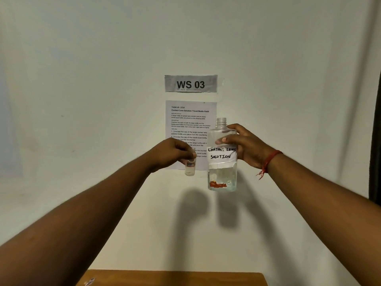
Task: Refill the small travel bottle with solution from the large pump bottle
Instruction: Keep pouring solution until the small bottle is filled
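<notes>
My right hand (245,146) grips the large clear bottle (222,174) around its shoulder and holds it upright in the air. Its threaded neck is uncapped, and a white label reads "CONTACT LENS SOLUTION". Clear liquid fills its lower part. My left hand (172,152) holds the small clear travel bottle (190,167) by its top, upright and raised, just left of the large bottle. The two bottles are apart. My fingers hide the small bottle's mouth.
A white wall is straight ahead with a "WS 03" sign (191,83) and a printed task sheet (190,120) behind the bottles. The wooden table's far edge (175,277) shows at the bottom, with a small object (89,282) at its left.
</notes>
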